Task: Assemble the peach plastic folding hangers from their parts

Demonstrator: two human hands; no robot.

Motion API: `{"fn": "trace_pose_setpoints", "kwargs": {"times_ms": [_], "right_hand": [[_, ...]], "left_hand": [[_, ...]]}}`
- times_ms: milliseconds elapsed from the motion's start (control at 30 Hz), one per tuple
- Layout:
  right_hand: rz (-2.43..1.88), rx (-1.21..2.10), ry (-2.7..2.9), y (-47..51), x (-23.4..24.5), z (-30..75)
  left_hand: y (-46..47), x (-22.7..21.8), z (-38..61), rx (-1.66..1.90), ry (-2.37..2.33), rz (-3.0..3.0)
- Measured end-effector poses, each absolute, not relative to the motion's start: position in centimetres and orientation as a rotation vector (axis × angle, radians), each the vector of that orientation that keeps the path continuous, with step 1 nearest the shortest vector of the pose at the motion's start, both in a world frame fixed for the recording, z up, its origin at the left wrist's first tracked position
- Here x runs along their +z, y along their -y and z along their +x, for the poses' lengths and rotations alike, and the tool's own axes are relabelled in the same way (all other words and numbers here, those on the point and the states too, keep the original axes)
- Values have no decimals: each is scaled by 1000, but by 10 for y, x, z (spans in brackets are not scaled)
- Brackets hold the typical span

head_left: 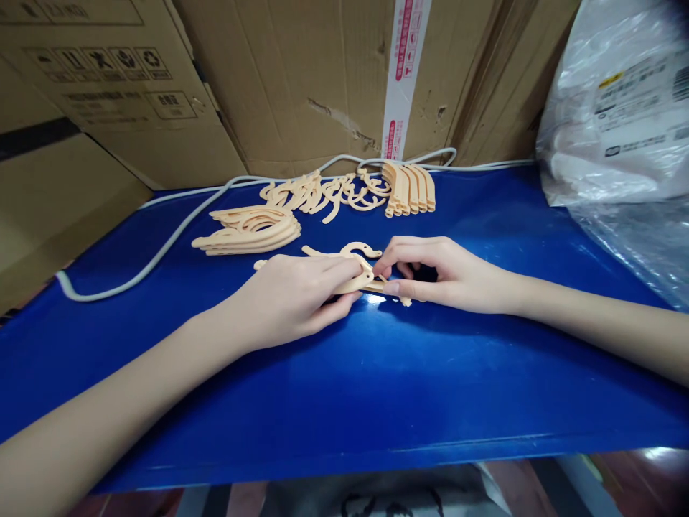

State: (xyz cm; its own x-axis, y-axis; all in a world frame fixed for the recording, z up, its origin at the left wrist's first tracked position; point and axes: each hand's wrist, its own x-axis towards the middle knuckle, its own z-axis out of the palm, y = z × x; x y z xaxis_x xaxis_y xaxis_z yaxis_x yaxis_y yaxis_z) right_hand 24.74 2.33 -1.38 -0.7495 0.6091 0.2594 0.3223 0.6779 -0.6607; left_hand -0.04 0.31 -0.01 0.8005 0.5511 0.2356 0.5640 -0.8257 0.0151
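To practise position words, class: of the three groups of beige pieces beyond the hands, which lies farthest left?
The stack of long pieces; the jumbled hooks and the tight row of curved pieces both lie farther right.

- Left carton (121, 161), top edge: a printed frame with "(KG)" after figures too blurred to be sure of.
- Same carton, below: a row of five boxed handling signs; the second shows upright arrows, the third a crossed-out figure, the fourth hands, the last a recycling triangle.
- Same carton, under the signs: a small box reading "合格证", beside lines of characters too blurred to read.
- White tape (402, 86) on the rear cardboard: red blocks of characters and small pictograms, illegible.
- Label (638, 108) on the plastic-wrapped package (581, 169): a yellow mark, black print too small to read, and a barcode.
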Motion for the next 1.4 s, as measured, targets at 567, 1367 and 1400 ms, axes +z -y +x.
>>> {"fn": "trace_pose_setpoints", "kwargs": {"times_ms": [567, 1367, 1400], "right_hand": [[-712, 844, 2422, -24, -15, 247], [-706, 815, 2429, -24, -15, 247], [-709, 819, 2431, -24, -15, 247]], "left_hand": [[-3, 2, -1, -395, 854, -2950], [-5, -3, -3, -434, 835, -2940], [-6, -4, -3, -432, 836, -2940]]}}
